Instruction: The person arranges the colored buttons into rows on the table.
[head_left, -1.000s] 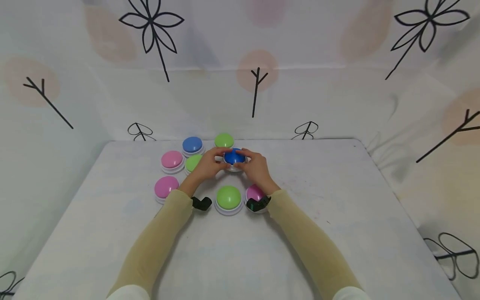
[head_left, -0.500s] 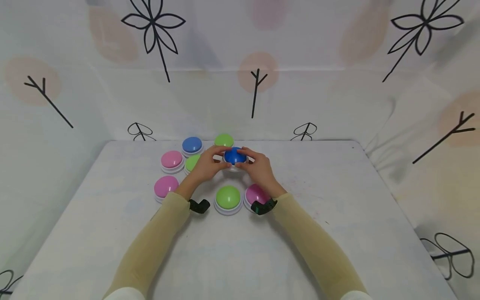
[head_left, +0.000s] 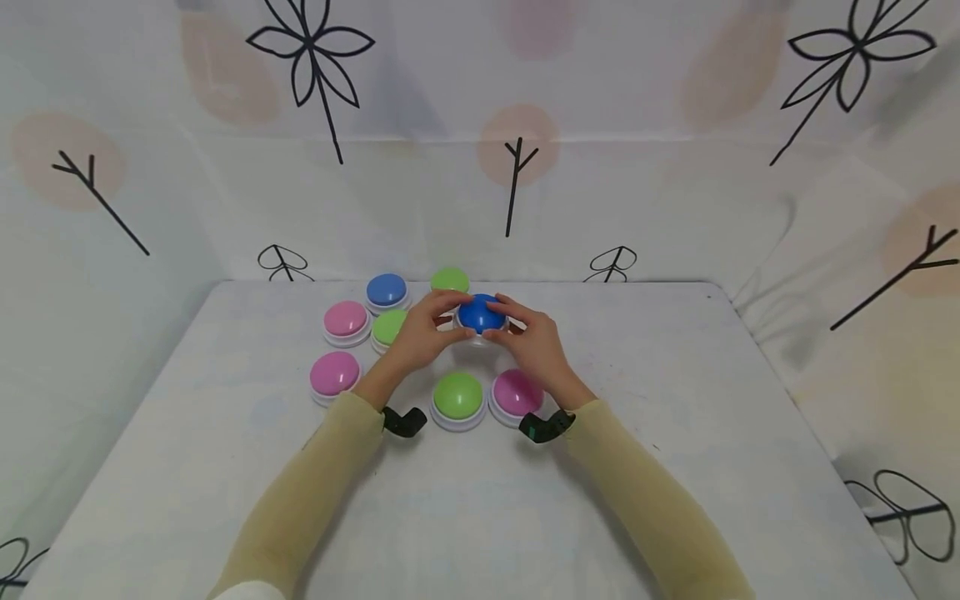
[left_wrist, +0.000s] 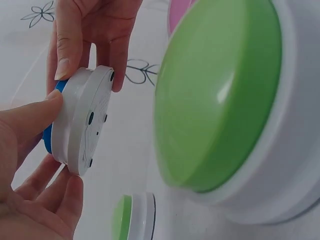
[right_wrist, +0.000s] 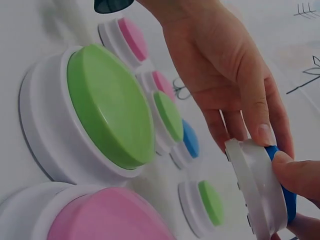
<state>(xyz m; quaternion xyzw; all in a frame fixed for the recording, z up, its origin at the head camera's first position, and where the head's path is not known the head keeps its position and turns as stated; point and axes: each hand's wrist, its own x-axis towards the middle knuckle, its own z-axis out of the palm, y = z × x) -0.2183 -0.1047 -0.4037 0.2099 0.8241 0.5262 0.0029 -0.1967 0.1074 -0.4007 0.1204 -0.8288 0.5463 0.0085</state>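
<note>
Gripping a blue button (head_left: 482,315) from both sides, the fingers of the left hand (head_left: 423,333) and right hand (head_left: 538,343) hold it above the table (head_left: 480,517), beyond a green button (head_left: 458,397) and a pink button (head_left: 517,393).

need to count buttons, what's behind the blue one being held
Behind it, slightly left: a green button; the left hand covers its lower front. Anything the blue button itself blocks can't be seen.

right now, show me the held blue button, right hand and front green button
held blue button (head_left: 482,315), head view, its dome
right hand (head_left: 538,345), head view, back of hand
front green button (head_left: 458,396), head view, its dome
</note>
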